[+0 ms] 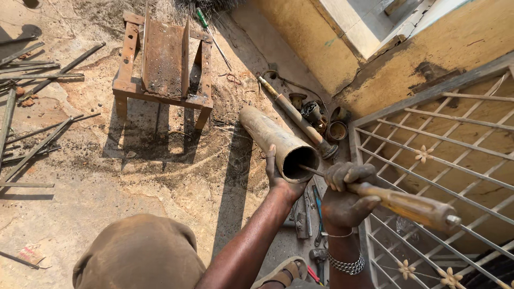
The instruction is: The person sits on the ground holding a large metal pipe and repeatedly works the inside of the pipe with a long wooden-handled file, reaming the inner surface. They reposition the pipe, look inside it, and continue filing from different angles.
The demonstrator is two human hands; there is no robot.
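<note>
The tool's tip is hidden inside the rusty pipe (278,142) (its far end rests on the ground). Your left hand (282,182) grips the pipe's rim; your right hand (348,195) clenches the wooden-handled tool (407,206).

A wide, dusty tan pipe (273,140) lies slanted on the sandy ground with its dark open end raised toward the viewer, and a long tool with a worn wooden handle (399,204) pokes its thin metal shaft straight into that opening.
</note>
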